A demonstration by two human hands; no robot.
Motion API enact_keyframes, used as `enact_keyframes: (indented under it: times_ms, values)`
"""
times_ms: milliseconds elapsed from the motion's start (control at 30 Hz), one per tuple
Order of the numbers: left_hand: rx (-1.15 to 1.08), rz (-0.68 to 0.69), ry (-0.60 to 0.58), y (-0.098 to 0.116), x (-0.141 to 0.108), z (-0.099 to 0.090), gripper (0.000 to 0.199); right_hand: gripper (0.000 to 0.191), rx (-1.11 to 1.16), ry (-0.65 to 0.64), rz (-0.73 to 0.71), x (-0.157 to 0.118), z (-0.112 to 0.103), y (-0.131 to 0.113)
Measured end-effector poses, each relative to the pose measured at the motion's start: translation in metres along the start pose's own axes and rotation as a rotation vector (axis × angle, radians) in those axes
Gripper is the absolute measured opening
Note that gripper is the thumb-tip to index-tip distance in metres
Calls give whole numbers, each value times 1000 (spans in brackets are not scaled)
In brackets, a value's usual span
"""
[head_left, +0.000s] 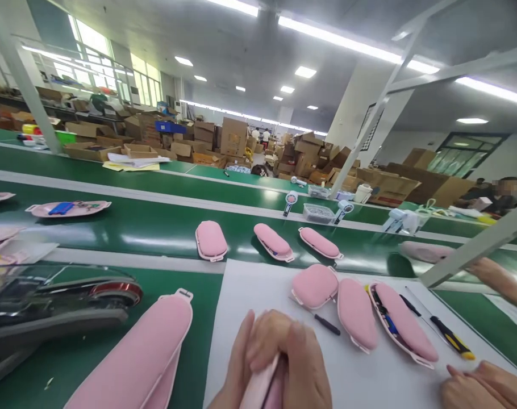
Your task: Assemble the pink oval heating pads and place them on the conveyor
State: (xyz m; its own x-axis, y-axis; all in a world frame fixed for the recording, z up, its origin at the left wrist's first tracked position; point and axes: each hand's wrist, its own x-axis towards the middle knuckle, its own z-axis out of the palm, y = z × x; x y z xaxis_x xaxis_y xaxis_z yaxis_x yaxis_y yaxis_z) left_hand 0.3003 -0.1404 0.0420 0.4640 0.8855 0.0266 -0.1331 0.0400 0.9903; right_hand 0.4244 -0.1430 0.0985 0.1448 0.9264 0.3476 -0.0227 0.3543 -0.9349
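Observation:
Both my hands meet at the bottom centre, over the white sheet. My left hand and my right hand are wrapped round a pink case, whose narrow dark gap points toward me. Just beyond them rest a rounded pink case, a longer one and a partly open one with blue and dark parts inside. A thin black-handled screwdriver lies beside my right hand. A large pink case is on the green surface at left.
A yellow-and-black screwdriver lies at right, near another person's hands. Several pink cases, one an open shell, sit on the green conveyor. A tape dispenser stands at left; a slanted white post rises at right.

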Motion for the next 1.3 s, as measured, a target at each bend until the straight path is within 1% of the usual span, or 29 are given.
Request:
enact_keyframes:
  times_ms: [67,133,167,233,300,333,400,433,467,500,567,600,633,667,700,767,800,833,867,900,933,1000,1067,1100,1133,1200,1233,1300]
  values:
    - [-32,-29,32,-3,-3,6,49,65,144,-110,87,-2,10,5]
    - [-87,-58,67,-5,0,14,65,61,236,-149,86,-3,16,10]
    - [-134,-73,84,-6,2,17,73,60,254,-147,71,-2,18,13]
    - [-234,-96,122,-3,7,21,80,56,265,-127,94,2,20,18]
    - [-304,-112,138,4,11,21,79,55,263,-91,204,12,20,25]
    - [-296,-111,128,10,11,19,78,55,249,-54,256,18,18,30]
    - [-184,-137,41,22,7,14,82,55,206,53,324,32,11,40]
    - [-66,-161,-8,28,3,12,86,54,182,120,352,39,5,46]
    - [83,-229,-85,33,-1,10,92,53,152,193,375,43,-2,53]
    - [217,-257,-105,37,-5,8,95,51,118,261,390,45,-10,58]
    - [391,-265,-71,40,-11,5,71,48,31,347,400,39,-28,67]
    - [447,-246,-43,41,-12,3,59,46,-19,352,394,32,-37,70]
    - [490,-220,-32,41,-12,0,52,43,-68,337,385,22,-46,71]
    - [529,-192,-42,40,-10,-4,48,39,-104,314,373,11,-55,72]
    - [565,-167,-76,39,-8,-8,47,38,-147,260,355,0,-64,71]
    - [632,-145,-182,36,-1,-18,43,49,-300,93,288,-20,-80,70]
    - [666,-147,-224,34,2,-21,41,49,-410,4,239,-28,-87,70]
    - [710,-159,-239,31,4,-23,37,44,-530,-80,176,-34,-93,70]
    - [766,-174,-227,28,5,-24,32,36,-644,-143,110,-39,-97,71]
    - [833,-178,-192,24,5,-22,28,27,-735,-167,49,-42,-100,71]
    - [911,-163,-137,19,4,-20,25,21,-788,-164,1,-44,-101,72]
    - [1068,-69,4,9,-2,-14,23,22,-839,-198,-56,-47,-98,72]
    - [1175,81,113,1,-8,-9,25,26,-855,-237,-77,-49,-94,72]
    - [1203,135,134,-2,-11,-9,26,28,-855,-257,-95,-49,-91,72]
    - [1213,169,128,-3,-13,-8,27,28,-851,-269,-120,-50,-89,72]
    - [1197,233,93,-5,-14,-9,27,27,-848,-250,-188,-51,-87,74]
    - [1182,276,103,-6,-13,-9,27,26,-852,-238,-224,-51,-86,76]
    - [1160,391,192,-8,-10,-8,25,25,-865,-198,-277,-53,-84,78]
